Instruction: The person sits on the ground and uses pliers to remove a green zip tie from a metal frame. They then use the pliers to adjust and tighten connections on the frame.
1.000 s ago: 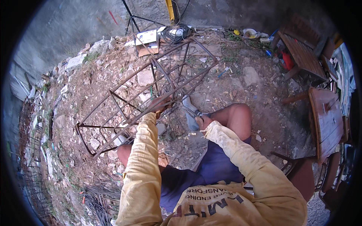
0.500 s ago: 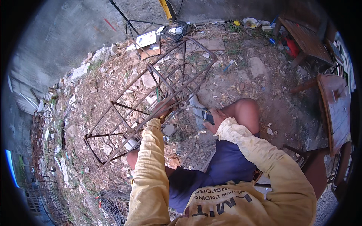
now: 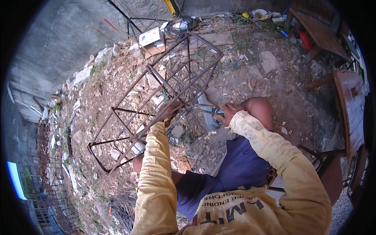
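A rusty steel rebar cage [image 3: 129,127], made of long bars with bent stirrups, slants across the ground in front of me. My left hand [image 3: 169,110] is wrapped round a bar on its near side, close to a stirrup joint. In my right hand [image 3: 230,112], to the right of the cage, is a pair of long-handled pliers [image 3: 201,107] with dark grips. The pliers' far end reaches the bars beside my left hand. Its jaws are too small to make out, as is any wire there. My grey shoe [image 3: 212,122] shows below the tool.
Stones and litter cover the ground round the cage. A white box [image 3: 150,37] and coiled black cable [image 3: 178,29] lie beyond it, near a tripod [image 3: 133,25]. Wooden furniture [image 3: 319,39] and a worn tabletop [image 3: 354,109] stand at right. Thin rods [image 3: 119,213] lie lower left.
My right hand has moved slightly up and to the right, and the pliers now stretch straighter toward the bars. My left hand keeps its hold on the cage.
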The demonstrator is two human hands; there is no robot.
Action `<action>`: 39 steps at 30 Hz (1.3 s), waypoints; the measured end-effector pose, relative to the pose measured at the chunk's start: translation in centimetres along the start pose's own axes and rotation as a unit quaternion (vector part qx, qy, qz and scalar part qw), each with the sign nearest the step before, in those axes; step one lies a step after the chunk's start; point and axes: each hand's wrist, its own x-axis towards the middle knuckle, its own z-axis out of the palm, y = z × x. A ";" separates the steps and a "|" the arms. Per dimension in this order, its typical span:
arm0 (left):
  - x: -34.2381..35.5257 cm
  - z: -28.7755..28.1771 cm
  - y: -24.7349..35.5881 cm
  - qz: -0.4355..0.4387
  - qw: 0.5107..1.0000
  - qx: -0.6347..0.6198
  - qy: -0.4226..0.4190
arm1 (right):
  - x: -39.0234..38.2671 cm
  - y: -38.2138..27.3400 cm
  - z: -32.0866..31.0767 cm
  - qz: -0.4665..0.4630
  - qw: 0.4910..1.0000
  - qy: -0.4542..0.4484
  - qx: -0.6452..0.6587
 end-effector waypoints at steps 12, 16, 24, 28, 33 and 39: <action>0.6 -0.4 -0.1 0.022 1.000 0.019 0.012 | 1.4 0.7 0.4 0.006 0.997 -0.037 0.067; -0.6 0.0 -0.6 0.072 0.994 0.051 0.059 | -0.2 -1.0 0.5 0.042 0.997 0.043 0.042; -8.6 7.8 -1.9 0.163 0.961 0.066 0.213 | 4.0 3.1 10.9 0.071 0.965 -0.065 0.244; -11.7 10.7 0.4 -0.004 0.983 -0.118 0.140 | 3.0 1.6 9.7 0.134 0.819 -0.299 0.471; -13.2 13.8 1.4 0.019 0.957 -0.235 0.168 | -0.6 -1.4 4.7 0.161 0.469 -0.538 0.682; -14.4 17.0 2.6 0.024 0.924 -0.354 0.145 | -0.8 -1.5 2.6 0.041 0.810 -0.334 0.481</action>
